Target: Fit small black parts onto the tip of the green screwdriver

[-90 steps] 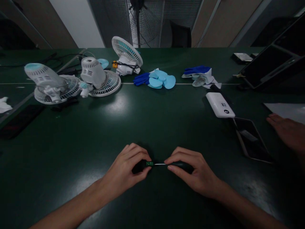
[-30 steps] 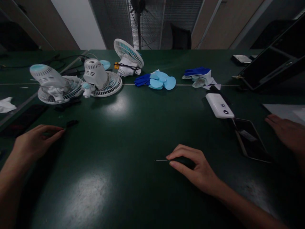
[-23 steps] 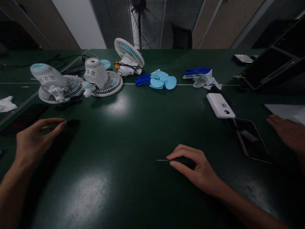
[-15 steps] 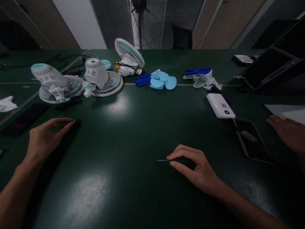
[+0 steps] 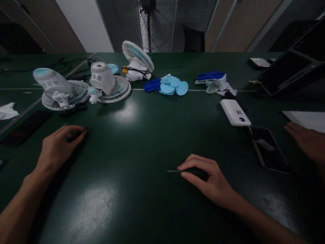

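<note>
My right hand [image 5: 203,178] rests low on the green table [image 5: 134,145], its fingers closed around the dark handle of a screwdriver [image 5: 173,171]. The thin metal shaft points left. Further left, my left hand [image 5: 63,140] is in a pinch just above the table; whatever lies between thumb and forefinger is too small and dark to name. Beyond that hand lie two small white fans, a left one [image 5: 58,89] and a second one [image 5: 106,83], both face down on their grilles.
A third fan [image 5: 138,62], a light-blue fan blade [image 5: 174,85] and work gloves [image 5: 213,81] lie toward the back. On the right are a white device [image 5: 235,112], a phone [image 5: 269,149] and another person's hand [image 5: 307,139]. A dark phone-like slab [image 5: 26,127] lies at left.
My left hand has slid a little to the right, still pinched. My right hand and the screwdriver have stayed in place.
</note>
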The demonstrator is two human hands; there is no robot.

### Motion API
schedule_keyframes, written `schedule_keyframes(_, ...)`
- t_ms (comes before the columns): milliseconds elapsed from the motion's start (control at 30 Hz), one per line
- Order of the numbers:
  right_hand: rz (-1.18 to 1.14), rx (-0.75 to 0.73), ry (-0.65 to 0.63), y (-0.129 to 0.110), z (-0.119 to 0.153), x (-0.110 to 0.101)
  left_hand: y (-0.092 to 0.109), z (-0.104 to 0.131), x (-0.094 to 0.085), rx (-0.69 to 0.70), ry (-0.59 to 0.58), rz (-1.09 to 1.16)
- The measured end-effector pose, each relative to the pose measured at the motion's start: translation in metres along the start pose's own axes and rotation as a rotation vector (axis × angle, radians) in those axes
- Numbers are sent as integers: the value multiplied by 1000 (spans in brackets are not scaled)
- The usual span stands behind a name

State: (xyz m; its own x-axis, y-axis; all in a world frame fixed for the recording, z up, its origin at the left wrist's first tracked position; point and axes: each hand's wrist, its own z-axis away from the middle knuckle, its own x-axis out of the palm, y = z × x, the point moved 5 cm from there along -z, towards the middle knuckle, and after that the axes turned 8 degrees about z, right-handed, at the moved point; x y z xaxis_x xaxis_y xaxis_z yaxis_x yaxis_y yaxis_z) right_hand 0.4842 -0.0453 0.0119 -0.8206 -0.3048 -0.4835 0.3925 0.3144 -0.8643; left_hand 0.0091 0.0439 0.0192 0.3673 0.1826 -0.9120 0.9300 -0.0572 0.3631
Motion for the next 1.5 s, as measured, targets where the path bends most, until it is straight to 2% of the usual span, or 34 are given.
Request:
schedule_keyframes(167, -6, 9, -23, 4, 2, 1, 4, 1, -3, 143, 59, -163)
schedule_keyframes(267, -4, 14, -23, 3, 2, 1, 7, 2, -2, 209, 21, -265)
schedule_keyframes(500, -10, 15, -13, -1, 0, 1, 5, 5, 0, 199, -17, -330)
schedule_keyframes(733, -9, 6, -12, 1, 1, 1, 0, 6, 0, 241, 185, -110)
schedule_keyframes(900, -17, 22, -21, 1, 1, 1, 1, 3, 6, 279, 108, -26)
schedule_keyframes(967, -18, 19, -16, 0, 1, 0, -2, 3, 5, 262, 109, -9)
schedule_keyframes(1100, -18, 21, -20, -1, 1, 0, -12, 4, 0, 138, 199, 9)
schedule_keyframes(1267, -19, 15, -28, 1, 1, 1, -25, 2, 3, -14, 112, -19)
schedule_keyframes(1500, -12, 15, -20, 0, 1, 0, -31, 6, 0, -68, 215, 132)
